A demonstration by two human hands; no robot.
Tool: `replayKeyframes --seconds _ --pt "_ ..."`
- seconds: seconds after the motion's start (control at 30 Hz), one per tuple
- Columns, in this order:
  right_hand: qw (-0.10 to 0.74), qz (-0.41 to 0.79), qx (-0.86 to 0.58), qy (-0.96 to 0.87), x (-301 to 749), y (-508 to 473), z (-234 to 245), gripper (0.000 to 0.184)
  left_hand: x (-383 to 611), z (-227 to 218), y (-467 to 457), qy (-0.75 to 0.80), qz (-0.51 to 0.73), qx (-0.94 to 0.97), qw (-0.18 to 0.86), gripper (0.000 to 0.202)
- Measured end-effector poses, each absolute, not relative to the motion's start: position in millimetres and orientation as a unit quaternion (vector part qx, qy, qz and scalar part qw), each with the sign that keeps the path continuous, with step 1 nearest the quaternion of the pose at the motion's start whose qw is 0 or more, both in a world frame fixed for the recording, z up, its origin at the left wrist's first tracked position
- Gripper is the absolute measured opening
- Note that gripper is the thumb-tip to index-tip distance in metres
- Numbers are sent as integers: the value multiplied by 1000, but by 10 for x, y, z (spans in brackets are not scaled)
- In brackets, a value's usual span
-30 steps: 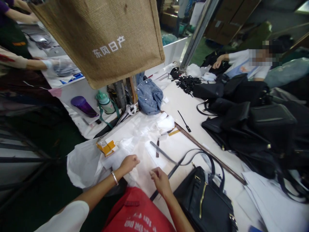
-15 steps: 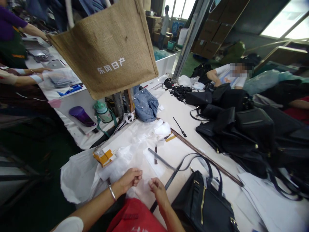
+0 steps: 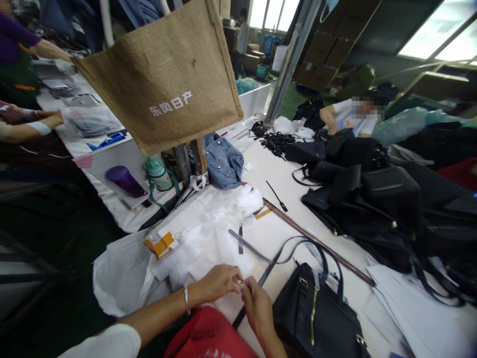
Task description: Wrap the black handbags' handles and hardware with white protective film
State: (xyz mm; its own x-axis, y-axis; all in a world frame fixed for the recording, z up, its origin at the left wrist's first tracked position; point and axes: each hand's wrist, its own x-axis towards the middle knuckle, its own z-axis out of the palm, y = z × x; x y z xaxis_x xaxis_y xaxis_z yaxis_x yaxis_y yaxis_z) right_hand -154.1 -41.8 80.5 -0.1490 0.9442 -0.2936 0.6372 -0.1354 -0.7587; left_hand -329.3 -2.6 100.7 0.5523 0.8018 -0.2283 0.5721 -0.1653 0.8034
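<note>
My left hand [image 3: 221,282], with a silver bangle on its wrist, has its fingers curled in a pinch above the table's near edge. My right hand [image 3: 256,301] meets it, thumb and fingertips pressed together. Whatever lies between the fingertips is too small or too hidden to make out. Just right of my right hand sits a black handbag [image 3: 316,308] with gold zips, its straps stretching back across the table. Crumpled white tissue and thin film [image 3: 197,243] lie beyond my left hand.
A burlap bag [image 3: 167,74] hangs over the table at the upper left. Black bags [image 3: 387,184] are heaped at the right, near a person in a white shirt. A brown strip [image 3: 316,238] crosses the tabletop. Bottles [image 3: 124,180] stand on the left, near other workers' hands.
My hands have come together, the left moving right and the right shifting slightly right and down. At the left, a co-worker's hands have moved over a wrapped package.
</note>
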Motion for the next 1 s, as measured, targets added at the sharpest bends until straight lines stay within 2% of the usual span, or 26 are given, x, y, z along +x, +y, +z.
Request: replayKeyframes --seconds 0.1,0.2,0.37,0.47,0.6,0.67,0.83,1.0 --pt "196 446 -638 -596 -1472 -385 770 37 -3250 929 11 474 122 739 463 17" --pt "246 497 -640 -532 -1490 -391 713 41 -3236 859 28 486 146 702 500 6" --pt "334 626 -599 -370 -1582 -493 657 40 -3281 762 61 521 170 641 538 8" --pt "345 608 -605 -382 -1565 -521 677 35 -3282 732 64 510 170 627 564 10" --pt "330 551 -640 -422 -1518 -487 672 33 -3215 729 41 473 181 540 672 13" --pt "330 530 -653 -428 -1523 -471 630 35 -3178 720 34 464 179 520 694 13" --pt "327 499 -678 -428 -1589 -480 502 38 -3155 659 42 484 144 563 655 12" --pt "329 525 -662 -420 -1597 -515 471 35 -3191 608 53 487 117 608 616 31"
